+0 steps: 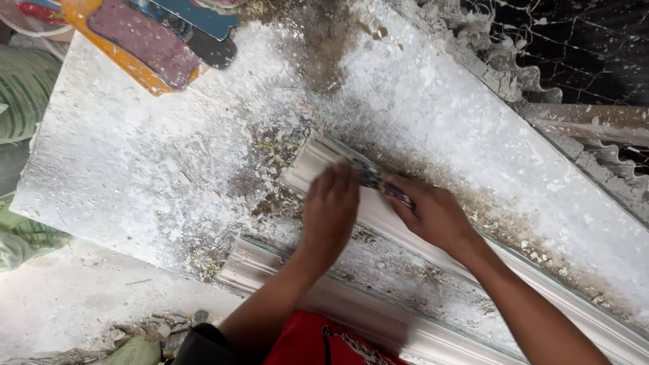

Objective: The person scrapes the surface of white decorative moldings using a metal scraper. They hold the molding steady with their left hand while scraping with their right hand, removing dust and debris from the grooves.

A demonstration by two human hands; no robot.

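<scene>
A long white plaster moulding strip (318, 159) lies slantwise on a dusty white work board (135, 162). My left hand (330, 213) presses flat on the strip near its upper end, fingers together. My right hand (433, 215) grips the dark handle of a small tool (380, 184) whose blade lies against the strip between both hands. The blade's shape is blurred. A second moulding strip (257, 267) lies below, partly hidden by my arms.
Plaster dust and brown crumbs cover the board. A colourful printed sheet (152, 40) lies at the top left. Wire mesh with plaster lumps (561, 40) and a wooden bar (588, 118) fill the top right. Green-striped sacks (23, 81) sit left. Rubble (155, 334) litters the floor.
</scene>
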